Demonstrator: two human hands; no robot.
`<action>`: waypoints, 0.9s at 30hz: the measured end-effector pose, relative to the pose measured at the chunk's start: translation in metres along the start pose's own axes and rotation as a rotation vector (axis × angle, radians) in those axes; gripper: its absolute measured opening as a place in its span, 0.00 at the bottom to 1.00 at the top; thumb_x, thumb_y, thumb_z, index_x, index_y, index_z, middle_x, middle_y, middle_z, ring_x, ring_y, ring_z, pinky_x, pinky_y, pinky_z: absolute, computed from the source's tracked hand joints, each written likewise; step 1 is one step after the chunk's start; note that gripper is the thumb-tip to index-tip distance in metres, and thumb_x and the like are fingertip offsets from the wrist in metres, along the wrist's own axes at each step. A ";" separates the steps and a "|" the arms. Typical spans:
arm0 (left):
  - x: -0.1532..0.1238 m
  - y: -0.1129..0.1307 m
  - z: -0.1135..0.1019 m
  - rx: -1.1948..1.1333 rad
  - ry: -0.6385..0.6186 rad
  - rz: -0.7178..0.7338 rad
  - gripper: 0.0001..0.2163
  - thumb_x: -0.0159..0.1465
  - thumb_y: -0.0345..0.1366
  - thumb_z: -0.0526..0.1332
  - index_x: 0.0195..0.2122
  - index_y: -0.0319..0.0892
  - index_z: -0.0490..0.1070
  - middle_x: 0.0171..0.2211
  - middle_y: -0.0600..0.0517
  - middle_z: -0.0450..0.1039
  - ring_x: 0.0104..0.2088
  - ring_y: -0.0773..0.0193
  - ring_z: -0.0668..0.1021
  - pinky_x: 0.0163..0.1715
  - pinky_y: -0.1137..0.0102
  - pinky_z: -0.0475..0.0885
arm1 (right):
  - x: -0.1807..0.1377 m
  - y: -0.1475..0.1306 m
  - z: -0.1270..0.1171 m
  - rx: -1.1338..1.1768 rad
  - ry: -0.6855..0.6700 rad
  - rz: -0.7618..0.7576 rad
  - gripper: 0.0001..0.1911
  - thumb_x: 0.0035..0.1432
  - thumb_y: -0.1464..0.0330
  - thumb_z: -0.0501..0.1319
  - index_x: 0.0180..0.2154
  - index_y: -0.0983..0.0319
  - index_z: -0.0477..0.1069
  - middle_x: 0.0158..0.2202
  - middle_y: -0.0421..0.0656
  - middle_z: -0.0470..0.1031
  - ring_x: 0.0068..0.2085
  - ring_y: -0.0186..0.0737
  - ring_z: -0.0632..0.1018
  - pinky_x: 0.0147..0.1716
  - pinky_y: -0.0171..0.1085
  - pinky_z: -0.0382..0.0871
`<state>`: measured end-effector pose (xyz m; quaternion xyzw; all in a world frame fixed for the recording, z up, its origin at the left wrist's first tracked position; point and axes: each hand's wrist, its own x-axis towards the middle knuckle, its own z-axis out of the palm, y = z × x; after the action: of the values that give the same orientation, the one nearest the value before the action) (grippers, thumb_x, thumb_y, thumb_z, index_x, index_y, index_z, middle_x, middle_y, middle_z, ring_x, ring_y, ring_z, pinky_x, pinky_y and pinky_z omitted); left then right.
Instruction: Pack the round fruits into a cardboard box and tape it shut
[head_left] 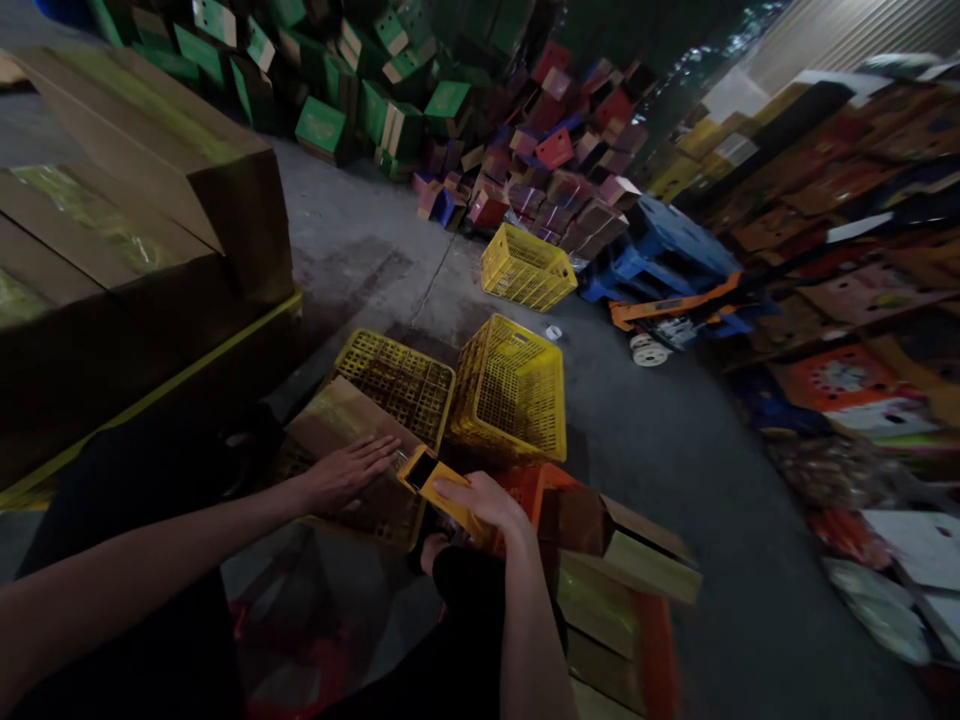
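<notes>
My left hand (351, 473) lies flat on a small cardboard box (322, 412), its fingers stretched out near the box's right end. A strip of shiny tape runs along the box top. In my right hand (480, 500) is a yellow tape dispenser (448, 490) with a dark opening, held close to my left fingertips at the box's edge. Under the box stands an upturned-looking yellow plastic crate (390, 375) with a grid surface; whether it is upside down I cannot tell for sure. My left palm's underside is hidden.
Beside it stands an open yellow crate (517, 385), with another yellow crate (527, 268) farther off. Taped cartons (150, 150) are stacked at left. Flattened cardboard (607, 590) sits in an orange crate (660, 650) at right. Beyond are blue pallets (660, 250) and an orange pallet jack (675, 305).
</notes>
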<state>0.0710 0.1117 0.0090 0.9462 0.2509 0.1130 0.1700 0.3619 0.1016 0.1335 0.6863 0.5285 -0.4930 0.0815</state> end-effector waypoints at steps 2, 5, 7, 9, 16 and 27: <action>0.001 0.000 0.001 0.003 0.004 -0.005 0.53 0.57 0.40 0.68 0.73 0.35 0.30 0.73 0.36 0.37 0.72 0.49 0.43 0.69 0.55 0.40 | 0.000 0.000 0.000 0.002 0.000 0.000 0.26 0.58 0.48 0.62 0.35 0.66 0.79 0.32 0.45 0.80 0.33 0.39 0.79 0.25 0.28 0.63; 0.002 -0.004 0.005 0.014 0.011 -0.005 0.51 0.59 0.44 0.68 0.73 0.38 0.33 0.73 0.38 0.40 0.72 0.49 0.44 0.69 0.55 0.41 | -0.003 -0.003 0.002 0.004 0.009 -0.013 0.25 0.58 0.48 0.62 0.33 0.66 0.78 0.31 0.45 0.79 0.32 0.38 0.78 0.24 0.29 0.63; 0.002 -0.006 0.010 0.028 0.030 -0.004 0.49 0.60 0.46 0.67 0.73 0.40 0.36 0.73 0.39 0.42 0.72 0.50 0.45 0.69 0.56 0.42 | -0.005 -0.004 0.003 0.026 0.012 -0.012 0.25 0.58 0.48 0.62 0.33 0.66 0.77 0.30 0.45 0.79 0.30 0.38 0.77 0.24 0.29 0.62; 0.001 -0.008 0.014 0.043 0.052 -0.009 0.47 0.62 0.47 0.66 0.73 0.41 0.38 0.72 0.40 0.44 0.72 0.51 0.47 0.68 0.57 0.45 | -0.008 -0.003 0.005 0.062 0.012 -0.002 0.25 0.58 0.48 0.62 0.33 0.66 0.77 0.29 0.45 0.79 0.30 0.38 0.77 0.24 0.29 0.62; 0.002 -0.007 0.016 0.057 0.045 0.015 0.47 0.62 0.50 0.66 0.73 0.41 0.38 0.72 0.40 0.45 0.72 0.53 0.50 0.68 0.59 0.47 | -0.009 0.010 0.006 0.081 0.002 -0.024 0.26 0.56 0.47 0.63 0.35 0.66 0.78 0.30 0.45 0.80 0.31 0.40 0.79 0.24 0.30 0.64; 0.002 -0.005 0.015 0.028 0.038 0.007 0.48 0.62 0.48 0.67 0.73 0.41 0.36 0.72 0.40 0.43 0.72 0.54 0.49 0.69 0.59 0.45 | -0.023 0.020 0.003 0.268 -0.058 0.053 0.23 0.56 0.49 0.64 0.33 0.64 0.76 0.22 0.44 0.77 0.22 0.40 0.77 0.19 0.32 0.68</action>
<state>0.0752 0.1129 -0.0069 0.9471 0.2522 0.1282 0.1518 0.3774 0.0760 0.1410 0.6902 0.4369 -0.5766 0.0173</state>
